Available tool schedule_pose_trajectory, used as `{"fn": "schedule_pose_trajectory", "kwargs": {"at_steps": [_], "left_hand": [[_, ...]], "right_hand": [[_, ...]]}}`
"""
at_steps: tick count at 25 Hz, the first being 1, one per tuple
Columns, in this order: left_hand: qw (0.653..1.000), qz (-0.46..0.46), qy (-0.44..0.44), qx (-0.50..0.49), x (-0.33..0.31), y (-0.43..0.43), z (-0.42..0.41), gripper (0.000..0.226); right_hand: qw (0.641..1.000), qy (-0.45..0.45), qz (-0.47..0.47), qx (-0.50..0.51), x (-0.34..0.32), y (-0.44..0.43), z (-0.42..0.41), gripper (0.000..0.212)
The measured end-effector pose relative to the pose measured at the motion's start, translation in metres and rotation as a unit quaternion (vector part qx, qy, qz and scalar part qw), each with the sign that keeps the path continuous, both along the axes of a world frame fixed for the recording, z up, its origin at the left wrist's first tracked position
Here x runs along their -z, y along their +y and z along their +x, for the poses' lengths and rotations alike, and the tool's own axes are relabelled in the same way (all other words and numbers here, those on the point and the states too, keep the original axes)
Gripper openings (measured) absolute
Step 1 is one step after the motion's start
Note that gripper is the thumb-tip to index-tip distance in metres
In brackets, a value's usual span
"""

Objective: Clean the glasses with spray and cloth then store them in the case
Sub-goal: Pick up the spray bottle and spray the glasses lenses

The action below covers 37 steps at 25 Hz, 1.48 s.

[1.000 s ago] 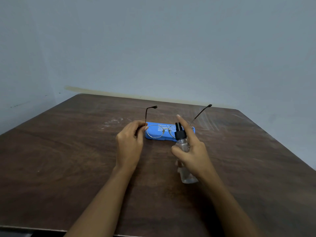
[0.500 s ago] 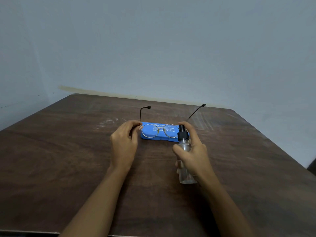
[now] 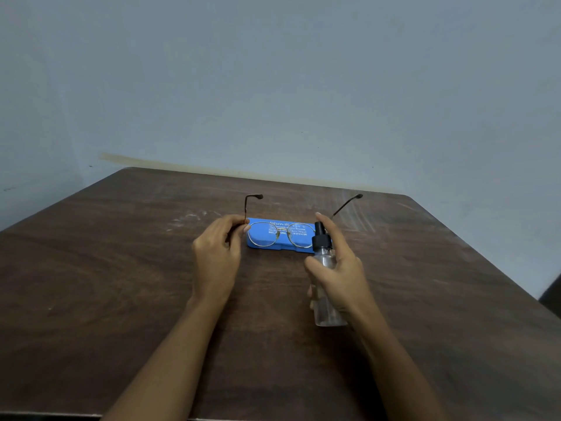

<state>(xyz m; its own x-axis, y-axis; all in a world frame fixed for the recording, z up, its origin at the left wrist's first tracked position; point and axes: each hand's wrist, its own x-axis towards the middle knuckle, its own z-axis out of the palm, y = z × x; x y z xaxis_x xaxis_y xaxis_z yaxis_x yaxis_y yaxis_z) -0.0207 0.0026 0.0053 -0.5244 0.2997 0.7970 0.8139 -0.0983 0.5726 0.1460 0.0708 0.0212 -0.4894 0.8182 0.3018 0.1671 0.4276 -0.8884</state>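
Note:
My left hand pinches the left hinge of thin metal-rimmed glasses, holding them up with both temples unfolded and pointing away from me. Behind the lenses a closed blue case with white print lies on the table. My right hand grips a clear spray bottle with a black nozzle, index finger resting on top of the nozzle, which points at the right lens. No cloth is in view.
A dark brown wooden table fills the lower view, its far edge against a pale blue-grey wall. The table's right edge runs diagonally down to the right. Faint white scuffs mark the wood left of the case.
The glasses and bottle stay in the same grips. My right index finger pressed down on the nozzle half a second ago and now sits raised on it again.

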Motion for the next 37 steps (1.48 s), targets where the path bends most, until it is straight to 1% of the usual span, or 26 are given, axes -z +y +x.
{"fn": "schedule_pose_trajectory", "kwargs": {"at_steps": [2,8,14,21,26,30,33,37], "left_hand": [[1.0,0.001,0.003,0.0,0.0,0.0,0.0,0.01],[1.0,0.002,0.006,-0.005,0.001,0.0,-0.001,0.009],[1.0,-0.002,0.012,-0.004,-0.001,-0.001,0.0,0.008],[0.998,-0.014,-0.044,0.031,-0.003,-0.002,0.001,0.006],[0.99,-0.02,-0.123,0.064,-0.005,0.0,0.0,0.002],[0.973,-0.018,-0.208,0.095,-0.011,0.0,0.001,0.004],[0.944,0.006,-0.302,0.133,-0.014,-0.001,-0.002,0.007],[0.885,0.042,-0.419,0.199,-0.016,-0.002,-0.01,0.002]], "right_hand": [[1.0,-0.008,0.007,0.006,0.001,-0.001,0.0,0.062],[1.0,0.006,0.024,-0.001,-0.004,-0.004,0.002,0.053],[1.0,0.024,0.004,-0.014,-0.005,-0.003,0.003,0.064],[0.998,0.06,0.018,-0.024,-0.006,-0.004,0.004,0.065],[0.993,0.078,0.069,-0.046,-0.006,-0.009,0.005,0.071],[0.986,0.091,0.133,-0.04,-0.004,-0.013,0.002,0.069],[0.979,0.084,0.177,-0.049,-0.002,-0.015,-0.001,0.071],[0.971,0.071,0.216,-0.068,0.001,-0.017,-0.005,0.071]]}}
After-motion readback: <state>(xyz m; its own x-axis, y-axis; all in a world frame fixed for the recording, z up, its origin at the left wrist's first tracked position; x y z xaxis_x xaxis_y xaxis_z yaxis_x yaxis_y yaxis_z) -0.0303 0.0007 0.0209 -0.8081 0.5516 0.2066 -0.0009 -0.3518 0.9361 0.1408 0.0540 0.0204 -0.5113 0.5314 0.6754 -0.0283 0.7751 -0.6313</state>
